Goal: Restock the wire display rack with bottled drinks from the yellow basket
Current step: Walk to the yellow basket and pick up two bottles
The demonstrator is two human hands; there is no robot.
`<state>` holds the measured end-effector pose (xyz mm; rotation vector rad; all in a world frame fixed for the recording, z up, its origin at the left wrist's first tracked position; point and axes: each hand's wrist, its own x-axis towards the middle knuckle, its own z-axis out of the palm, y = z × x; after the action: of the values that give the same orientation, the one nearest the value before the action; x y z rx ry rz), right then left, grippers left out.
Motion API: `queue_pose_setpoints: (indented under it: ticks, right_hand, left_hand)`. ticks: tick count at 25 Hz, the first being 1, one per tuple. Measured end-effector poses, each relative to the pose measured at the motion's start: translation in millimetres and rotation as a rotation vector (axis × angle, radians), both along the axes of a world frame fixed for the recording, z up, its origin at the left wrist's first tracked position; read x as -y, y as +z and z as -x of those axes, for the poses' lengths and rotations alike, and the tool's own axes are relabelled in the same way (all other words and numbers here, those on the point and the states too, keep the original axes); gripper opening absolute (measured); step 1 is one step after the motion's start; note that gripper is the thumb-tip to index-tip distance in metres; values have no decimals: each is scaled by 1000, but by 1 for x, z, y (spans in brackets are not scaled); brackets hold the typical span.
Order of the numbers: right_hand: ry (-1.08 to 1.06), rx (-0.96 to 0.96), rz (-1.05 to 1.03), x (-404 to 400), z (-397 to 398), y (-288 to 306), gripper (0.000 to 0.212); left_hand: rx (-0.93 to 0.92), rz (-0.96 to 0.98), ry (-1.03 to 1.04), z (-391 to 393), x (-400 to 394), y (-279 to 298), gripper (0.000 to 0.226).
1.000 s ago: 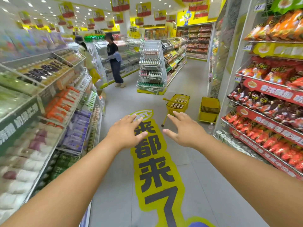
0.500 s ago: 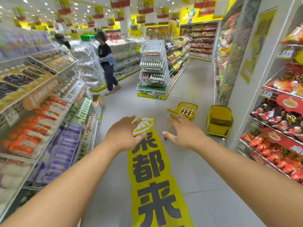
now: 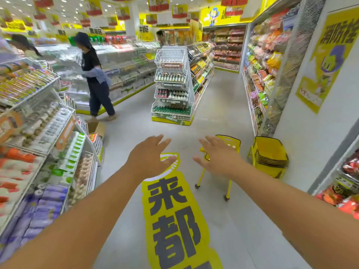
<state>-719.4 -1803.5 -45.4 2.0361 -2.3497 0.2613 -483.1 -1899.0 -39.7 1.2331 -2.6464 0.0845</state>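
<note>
The white wire display rack (image 3: 172,84) stands at the end of a shelf row, straight ahead down the aisle, with several tiers of small bottles. The yellow basket (image 3: 232,142) sits on wheeled legs on the floor, nearer to me and right of centre. My right hand (image 3: 217,155) hovers in front of the basket and hides most of it, fingers spread, holding nothing. My left hand (image 3: 150,157) is stretched out beside it over the floor, also open. The basket's contents are hidden.
A stack of yellow baskets (image 3: 270,156) stands against the right wall. Product shelves (image 3: 38,144) line the left side and snack shelves (image 3: 260,74) the right. A person in dark clothes (image 3: 95,78) stands at the left shelves. A cardboard box (image 3: 96,129) sits on the floor.
The view has moved forward along the aisle; the rack and the yellow basket appear closer. Both hands stay outstretched and open, the right one now overlapping the basket.
</note>
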Motion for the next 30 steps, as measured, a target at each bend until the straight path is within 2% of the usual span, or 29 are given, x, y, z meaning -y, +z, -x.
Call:
queue_pose_setpoints:
  ticks: [6, 9, 18, 23, 27, 30]
  right_hand:
    - [-12, -7, -6, 175, 59, -21, 80]
    - [1, -3, 13, 265, 92, -28, 81]
    - [25, -30, 26, 494, 174, -13, 80]
    - [-43, -45, 5, 618, 201, -27, 80]
    - [-118, -62, 19, 726, 214, -36, 78]
    - [-199, -23, 37, 798, 221, -31, 78]
  left_hand:
    - [13, 11, -8, 53, 178, -22, 76]
    - [7, -4, 10, 85, 262, -30, 84]
    - [-23, -31, 30, 163, 484, -16, 77]
    - [-17, -6, -33, 189, 632, -23, 77]
    - [-18, 12, -114, 213, 762, -31, 88]
    - [-6, -10, -171, 229, 845, -21, 80]
